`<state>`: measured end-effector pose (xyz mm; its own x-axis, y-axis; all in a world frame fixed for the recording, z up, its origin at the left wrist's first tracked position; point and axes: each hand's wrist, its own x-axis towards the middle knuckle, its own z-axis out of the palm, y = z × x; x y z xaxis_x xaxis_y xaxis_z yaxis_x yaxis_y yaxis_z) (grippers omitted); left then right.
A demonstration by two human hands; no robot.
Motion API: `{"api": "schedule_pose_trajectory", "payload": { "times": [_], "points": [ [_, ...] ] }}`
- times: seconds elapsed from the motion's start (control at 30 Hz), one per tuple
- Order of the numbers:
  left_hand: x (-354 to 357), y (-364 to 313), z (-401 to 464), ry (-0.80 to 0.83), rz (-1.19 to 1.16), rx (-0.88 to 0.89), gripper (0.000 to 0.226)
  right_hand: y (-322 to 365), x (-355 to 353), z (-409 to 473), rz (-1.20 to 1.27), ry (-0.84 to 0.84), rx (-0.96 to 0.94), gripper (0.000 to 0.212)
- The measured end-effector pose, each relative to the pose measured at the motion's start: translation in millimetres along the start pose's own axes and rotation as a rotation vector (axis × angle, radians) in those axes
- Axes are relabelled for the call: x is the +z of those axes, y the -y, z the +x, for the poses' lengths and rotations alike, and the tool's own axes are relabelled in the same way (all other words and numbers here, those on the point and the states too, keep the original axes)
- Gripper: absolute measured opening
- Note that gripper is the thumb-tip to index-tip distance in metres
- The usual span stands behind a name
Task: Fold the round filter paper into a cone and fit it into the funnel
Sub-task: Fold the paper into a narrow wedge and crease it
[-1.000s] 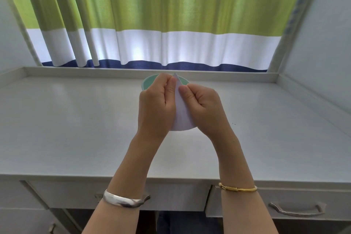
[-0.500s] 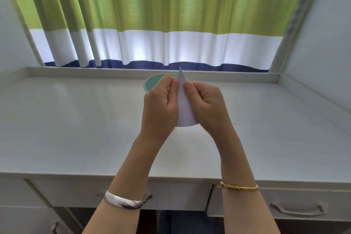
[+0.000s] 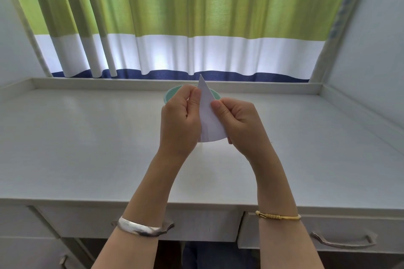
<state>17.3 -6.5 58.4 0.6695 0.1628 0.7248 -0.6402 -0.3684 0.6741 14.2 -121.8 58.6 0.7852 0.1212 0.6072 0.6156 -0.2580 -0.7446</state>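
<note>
The white filter paper (image 3: 208, 119) is folded into a narrow wedge, its tip pointing up and away, its curved edge toward me. My left hand (image 3: 179, 120) pinches its left edge near the tip. My right hand (image 3: 239, 124) pinches the right side with thumb on top. Both hands hold the paper above the desk. Behind them, a pale green funnel (image 3: 172, 93) stands on the desk, mostly hidden by my hands and the paper.
The white desk (image 3: 87, 137) has a raised ledge at the back and on both sides. A striped curtain (image 3: 196, 17) hangs behind it. Drawers with metal handles (image 3: 341, 241) sit under the front edge.
The paper's tip has risen and shows more above my fingers. My right thumb has slid down the paper's right side, and the wedge looks narrower and more upright.
</note>
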Motion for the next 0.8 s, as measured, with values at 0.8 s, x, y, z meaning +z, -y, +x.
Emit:
{"api": "schedule_pose_trajectory", "payload": {
  "times": [0.8],
  "points": [
    [0.5,2.4,1.9,0.007,0.034,0.023,0.025,4.5,-29.4,-16.8,0.225,0.297,0.203,0.03]
  ]
}}
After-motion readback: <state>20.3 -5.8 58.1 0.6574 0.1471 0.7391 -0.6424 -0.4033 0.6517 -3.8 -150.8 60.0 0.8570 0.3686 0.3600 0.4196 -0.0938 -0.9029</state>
